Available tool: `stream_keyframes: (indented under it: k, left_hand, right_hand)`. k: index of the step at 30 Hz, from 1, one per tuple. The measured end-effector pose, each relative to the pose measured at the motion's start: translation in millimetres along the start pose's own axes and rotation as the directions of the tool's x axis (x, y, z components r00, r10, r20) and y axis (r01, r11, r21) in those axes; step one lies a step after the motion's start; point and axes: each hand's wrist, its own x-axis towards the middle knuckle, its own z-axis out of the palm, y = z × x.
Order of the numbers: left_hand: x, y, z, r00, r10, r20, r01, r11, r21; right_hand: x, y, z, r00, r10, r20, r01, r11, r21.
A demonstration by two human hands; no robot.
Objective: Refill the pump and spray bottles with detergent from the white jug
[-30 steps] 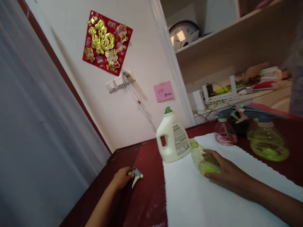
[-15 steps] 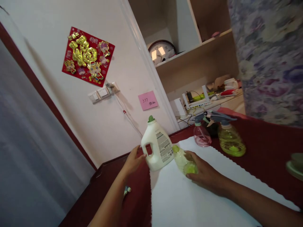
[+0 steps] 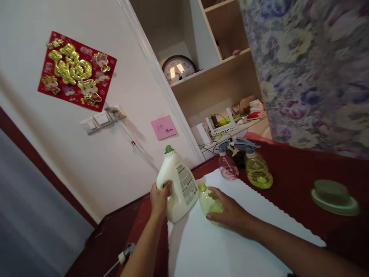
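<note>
The left hand (image 3: 159, 197) is closed around the handle of a white jug (image 3: 177, 188), fingers hooked through the grip, and the jug leans a little toward the right, its green cap (image 3: 168, 148) on top. The right hand (image 3: 227, 212) wraps around a small green bottle (image 3: 208, 201) that stands just beside the jug on the white cloth (image 3: 219, 246), holding it steady by its belly; its neck seems to be open, with no sprayer on it. The bottle looks clear with some yellow-green liquid low inside, though the fingers hide most of it. What the jug holds I cannot tell, since its wall is opaque.

Near the left arm, at the near left on the dark red table (image 3: 291, 181), lies a loose spray head (image 3: 125, 255) with its tube trailing away, well apart from both hands.

Farther back and to the right stand two spray bottles close together, each with its grey trigger fitted: a pink one (image 3: 227, 168) that looks nearly empty, and a bigger yellow-green one (image 3: 257, 172) with liquid in its lower part. At the far right a green lidded dish (image 3: 334, 196) sits on the table. Beyond, a clock (image 3: 178, 69) leans on a shelf, and a pink note (image 3: 163, 127) and a red and gold decoration (image 3: 76, 70) hang on the wall.
</note>
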Motion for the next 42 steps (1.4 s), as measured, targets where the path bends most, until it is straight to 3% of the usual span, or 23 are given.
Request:
stream_keyframes:
  k: [4,11,18,24,34,42]
  left_hand:
    - [-5.3,21.2,-18.9,0.996,0.083,-0.013,-0.081,0.992,0.095]
    - [-30.3,68.9,-92.9,0.979,0.201,0.033,-0.201,0.929,0.311]
    - [-52.9,83.7,-147.5,0.964,0.184,0.194,-0.257,0.838,0.481]
    - [-61.6,88.7,-150.4,0.947,0.179,0.268,-0.301,0.785,0.542]
    - [-73.0,89.0,-139.2,0.809,0.369,0.459,-0.588,0.543,0.600]
    - [-68.1,84.1,-144.3,0.718,0.427,0.550,-0.688,0.313,0.655]
  right_hand:
    - [1.7,-3.8,-0.5,0.999,-0.010,-0.036,0.009,1.000,-0.016]
    - [-0.4,-10.0,-1.1,0.998,-0.043,-0.056,0.044,0.999,0.012]
    - [1.1,-8.3,-0.1,0.997,-0.057,-0.061,0.059,0.998,0.029]
    - [-1.5,-5.7,-0.5,0.997,-0.078,0.003,0.077,0.996,0.049]
    - [-2.9,-14.6,-4.0,0.998,-0.058,0.039,0.056,0.998,0.038]
    - [-2.4,-15.0,-3.0,0.999,-0.050,0.018,0.049,0.999,0.022]
